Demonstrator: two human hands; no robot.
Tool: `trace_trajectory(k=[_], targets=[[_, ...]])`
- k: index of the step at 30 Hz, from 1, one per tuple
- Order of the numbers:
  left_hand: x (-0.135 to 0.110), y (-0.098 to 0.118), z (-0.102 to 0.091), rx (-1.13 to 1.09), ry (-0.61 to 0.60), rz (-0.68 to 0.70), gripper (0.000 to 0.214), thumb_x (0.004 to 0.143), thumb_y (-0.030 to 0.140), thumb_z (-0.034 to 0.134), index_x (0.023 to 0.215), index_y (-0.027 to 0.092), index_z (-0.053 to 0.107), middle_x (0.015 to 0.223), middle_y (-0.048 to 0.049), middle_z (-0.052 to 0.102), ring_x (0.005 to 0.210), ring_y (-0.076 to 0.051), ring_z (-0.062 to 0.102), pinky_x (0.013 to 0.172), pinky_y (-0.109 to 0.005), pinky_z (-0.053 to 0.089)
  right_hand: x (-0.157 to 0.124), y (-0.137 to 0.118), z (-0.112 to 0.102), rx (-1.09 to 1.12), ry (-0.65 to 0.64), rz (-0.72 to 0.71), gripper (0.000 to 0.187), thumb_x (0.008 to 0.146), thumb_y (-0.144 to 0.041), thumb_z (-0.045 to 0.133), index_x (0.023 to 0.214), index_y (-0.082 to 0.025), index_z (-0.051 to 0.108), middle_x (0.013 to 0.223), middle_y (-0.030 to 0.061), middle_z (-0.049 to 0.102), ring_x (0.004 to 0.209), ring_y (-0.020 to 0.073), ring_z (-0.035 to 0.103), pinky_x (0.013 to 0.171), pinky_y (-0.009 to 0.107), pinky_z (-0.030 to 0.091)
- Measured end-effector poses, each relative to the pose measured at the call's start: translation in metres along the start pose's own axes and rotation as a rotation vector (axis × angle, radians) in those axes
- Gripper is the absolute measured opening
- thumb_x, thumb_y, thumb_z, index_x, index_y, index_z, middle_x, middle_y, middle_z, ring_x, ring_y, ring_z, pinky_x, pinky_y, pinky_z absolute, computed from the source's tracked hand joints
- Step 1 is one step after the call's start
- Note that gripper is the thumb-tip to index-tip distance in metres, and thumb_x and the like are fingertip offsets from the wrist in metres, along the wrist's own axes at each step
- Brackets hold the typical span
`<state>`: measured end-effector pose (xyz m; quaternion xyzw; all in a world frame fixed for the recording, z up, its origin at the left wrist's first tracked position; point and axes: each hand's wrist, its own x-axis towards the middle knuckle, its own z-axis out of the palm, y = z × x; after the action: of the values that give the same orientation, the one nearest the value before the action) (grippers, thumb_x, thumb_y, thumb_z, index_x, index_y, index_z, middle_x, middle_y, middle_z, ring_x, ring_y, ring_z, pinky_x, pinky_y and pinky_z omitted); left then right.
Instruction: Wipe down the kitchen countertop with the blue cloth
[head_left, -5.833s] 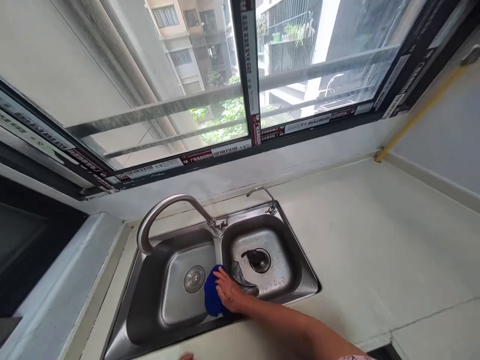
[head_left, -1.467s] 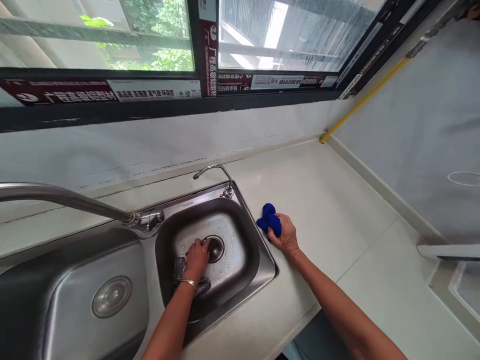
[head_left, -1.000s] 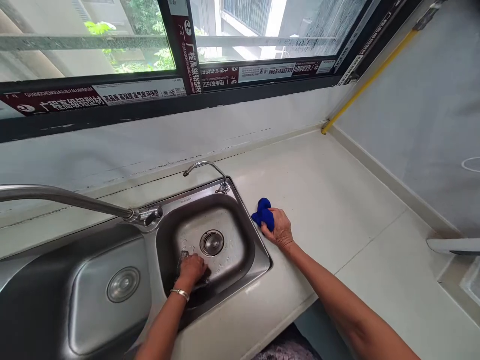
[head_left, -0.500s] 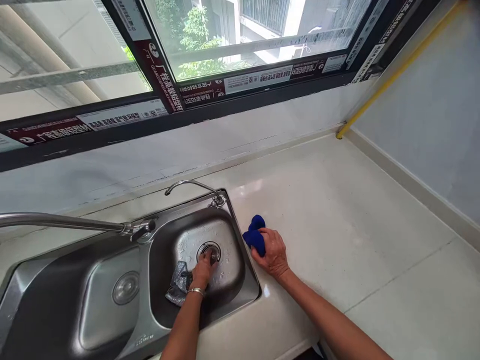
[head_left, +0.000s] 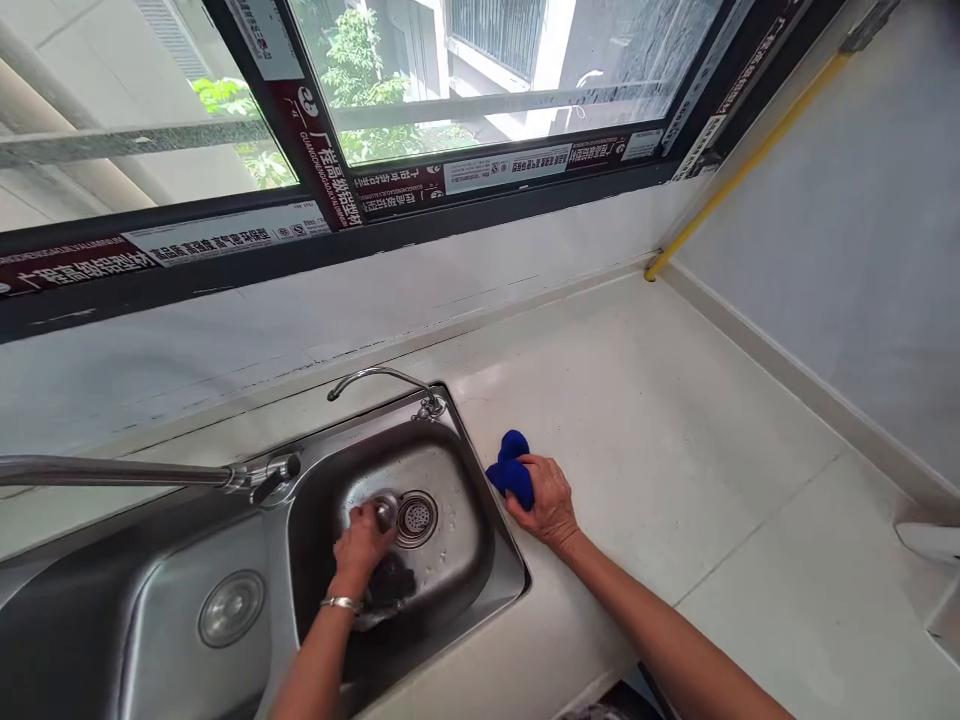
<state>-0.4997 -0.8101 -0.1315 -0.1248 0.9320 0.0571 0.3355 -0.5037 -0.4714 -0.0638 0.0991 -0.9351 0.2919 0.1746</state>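
Observation:
My left hand (head_left: 361, 541) reaches into the right basin (head_left: 465, 560) of a steel double sink and pinches a small metal drain plug (head_left: 385, 510), lifted just left of the open strainer hole (head_left: 415, 515). A dark grey cloth (head_left: 388, 585) lies in the basin beside my wrist. My right hand (head_left: 550, 500) rests on the pale countertop (head_left: 675, 470) beside the sink rim, closed on a bunched blue cloth (head_left: 511, 472).
A long tap spout (head_left: 120, 470) runs across the left basin (head_left: 225, 610), and a small thin tap (head_left: 382, 378) stands at the back of the right basin. A window and white sill run behind. A yellow pipe (head_left: 742, 165) climbs the right corner.
My left hand took hold of the drain plug and lifted it left off the drain, baring the strainer hole. My right hand has stayed on the blue cloth.

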Motion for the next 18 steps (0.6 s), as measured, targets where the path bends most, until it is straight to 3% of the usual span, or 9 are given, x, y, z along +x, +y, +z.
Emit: trace_trajectory(k=[4,9,14,18], targets=[[0.01,-0.029,-0.008,0.028,0.035,-0.067,0.05,0.095,0.032,0.049,0.139,0.008,0.046,0.138,-0.0267,0.048,0.113,-0.041,0.065,0.091,-0.05,0.054,-0.002,0.002,0.002,-0.012,0.015,-0.006,0.027,0.085,-0.03,0.058,0.11,-0.018,0.057,0.109,0.0129,0.066,0.095,0.0275,0.059,0.082,0.044,0.053],[0.02,-0.03,-0.003,-0.023,0.062,-0.063,0.049,0.095,0.026,0.047,0.142,0.014,0.048,0.142,-0.0245,0.047,0.114,-0.038,0.066,0.088,-0.047,0.055,-0.002,0.003,0.001,-0.021,0.015,-0.027,0.031,0.085,-0.029,0.059,0.113,-0.018,0.056,0.109,0.0127,0.065,0.096,0.0278,0.059,0.083,0.045,0.054],[0.019,-0.014,-0.022,-0.144,0.142,-0.024,0.043,0.088,0.028,0.059,0.128,0.012,0.062,0.133,-0.0264,0.058,0.103,-0.041,0.069,0.084,-0.052,0.056,-0.003,0.003,0.003,-0.023,0.015,-0.028,0.032,0.084,-0.03,0.06,0.114,-0.018,0.056,0.11,0.0124,0.065,0.095,0.0277,0.059,0.082,0.044,0.054],[0.014,0.03,-0.06,-0.359,0.337,0.247,0.034,0.096,0.03,0.052,0.125,0.018,0.064,0.119,-0.013,0.069,0.095,-0.024,0.069,0.092,-0.039,0.055,-0.003,0.003,0.006,-0.016,0.017,-0.016,0.032,0.085,-0.03,0.059,0.115,-0.019,0.057,0.11,0.0118,0.065,0.097,0.0273,0.06,0.084,0.045,0.054]])
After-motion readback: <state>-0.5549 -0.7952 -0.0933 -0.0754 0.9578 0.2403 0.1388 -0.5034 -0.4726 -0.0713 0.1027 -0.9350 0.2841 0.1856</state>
